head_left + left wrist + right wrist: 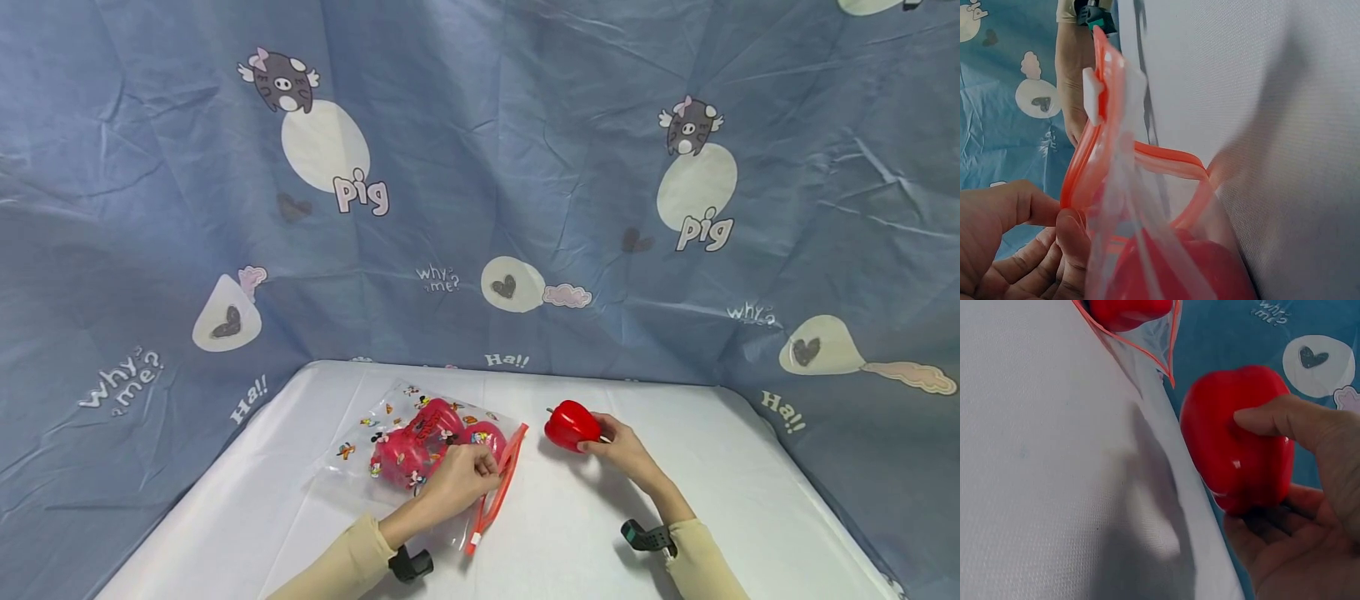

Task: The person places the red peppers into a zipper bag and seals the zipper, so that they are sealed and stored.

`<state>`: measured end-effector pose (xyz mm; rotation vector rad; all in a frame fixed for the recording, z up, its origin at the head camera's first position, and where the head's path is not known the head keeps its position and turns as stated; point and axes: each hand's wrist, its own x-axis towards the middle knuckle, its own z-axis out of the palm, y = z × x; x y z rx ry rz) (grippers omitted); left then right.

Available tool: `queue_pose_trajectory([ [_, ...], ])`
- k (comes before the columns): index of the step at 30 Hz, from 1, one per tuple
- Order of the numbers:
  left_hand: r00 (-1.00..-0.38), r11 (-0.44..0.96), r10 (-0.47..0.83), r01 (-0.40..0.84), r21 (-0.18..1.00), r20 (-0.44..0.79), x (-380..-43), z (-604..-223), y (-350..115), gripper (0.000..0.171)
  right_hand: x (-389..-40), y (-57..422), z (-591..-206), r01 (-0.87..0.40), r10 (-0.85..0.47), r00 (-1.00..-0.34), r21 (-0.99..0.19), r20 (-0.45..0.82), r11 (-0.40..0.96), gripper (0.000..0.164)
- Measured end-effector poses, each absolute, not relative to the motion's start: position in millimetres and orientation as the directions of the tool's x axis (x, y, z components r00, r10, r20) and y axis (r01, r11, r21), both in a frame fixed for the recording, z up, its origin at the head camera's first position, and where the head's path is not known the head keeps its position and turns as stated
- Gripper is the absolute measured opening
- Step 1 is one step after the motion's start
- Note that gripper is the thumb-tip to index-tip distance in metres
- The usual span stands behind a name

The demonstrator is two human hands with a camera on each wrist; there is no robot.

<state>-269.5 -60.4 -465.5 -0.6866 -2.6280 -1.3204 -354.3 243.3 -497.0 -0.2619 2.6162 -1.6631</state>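
A clear zip bag [352, 475] with cartoon prints lies on the left half of the table. Inside it are red, glossy, rounded things [423, 442], their outline blurred by the plastic. My left hand [459, 479] pinches the bag's red zip edge [1072, 178] between thumb and forefinger. That mouth gapes in the left wrist view, with a white slider [1091, 97] at one end. To the right of the bag, my right hand [622, 454] holds a red bell pepper [1235, 437], thumb on one side and fingers beneath, its stem pointing left toward the bag.
A white cloth covers the table [577, 533]. Behind and beside it hangs a blue curtain [465, 167] printed with cartoon pigs. Dark straps with small devices sit on both wrists, the right one a green-and-black device [645, 536].
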Motion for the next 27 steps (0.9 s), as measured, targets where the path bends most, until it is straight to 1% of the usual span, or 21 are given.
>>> queue_pose_trajectory([
  [5, -0.889, 0.516, 0.341, 0.449, 0.73, 0.306, -269.3, -465.3, -60.2, 0.012, -353.7, 244.6, -497.8, -0.161, -0.242, -0.968, -0.906, 0.068, 0.39, 0.061],
  [12, -0.891, 0.504, 0.34, 0.443, 0.741, 0.301, -268.5, -463.9, -60.2, 0.012, -353.4, 246.0, -501.3, -0.193, -0.405, -0.913, -0.92, 0.041, 0.342, 0.059],
  [15, -0.892, 0.504, 0.337, 0.441, 0.743, 0.3, -268.2, -463.5, -60.1, 0.012, -352.0, 245.6, -501.6, -0.194, -0.453, -0.891, -0.921, 0.021, 0.338, 0.059],
  [21, -0.904, 0.518, 0.318, 0.418, 0.746, 0.286, -268.6, -463.2, -59.6, 0.011, -348.9, 243.0, -500.4, -0.208, -0.512, -0.859, -0.916, 0.003, 0.343, 0.059],
  [27, -0.904, 0.513, 0.317, 0.418, 0.75, 0.288, -268.7, -463.4, -59.6, 0.011, -345.0, 237.2, -500.4, -0.197, -0.531, -0.847, -0.91, -0.029, 0.364, 0.06],
])
